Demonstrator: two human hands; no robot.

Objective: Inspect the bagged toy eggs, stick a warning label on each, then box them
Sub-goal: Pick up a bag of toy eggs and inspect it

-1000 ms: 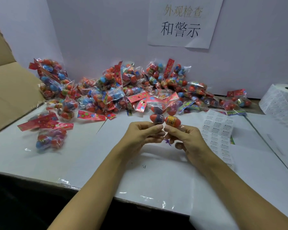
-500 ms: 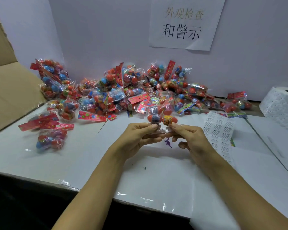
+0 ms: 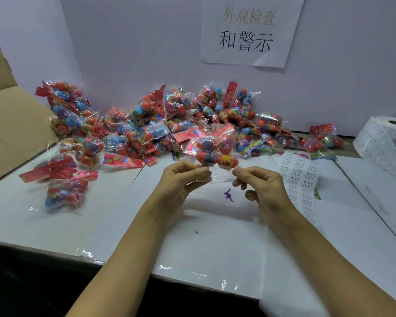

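Note:
I hold one clear bag of red toy eggs (image 3: 215, 154) above the white table, its bottom edge stretched between both hands. My left hand (image 3: 181, 179) pinches the left corner and my right hand (image 3: 258, 184) pinches the right corner. A big heap of bagged eggs (image 3: 169, 124) lies along the back wall. A sheet of warning labels (image 3: 300, 179) lies flat just right of my right hand. A label roll (image 3: 384, 138) stands at the far right. An open cardboard box (image 3: 12, 124) sits at the left.
Two loose bags (image 3: 64, 191) lie at the left of the white table (image 3: 124, 220). A small purple toy figure (image 3: 229, 195) rests under my hands. A paper sign (image 3: 249, 30) hangs on the back wall. The table's front edge runs close below my forearms.
My hands have moved slightly apart, pulling the bag's bottom edge taut, and the bag sits a little higher against the heap.

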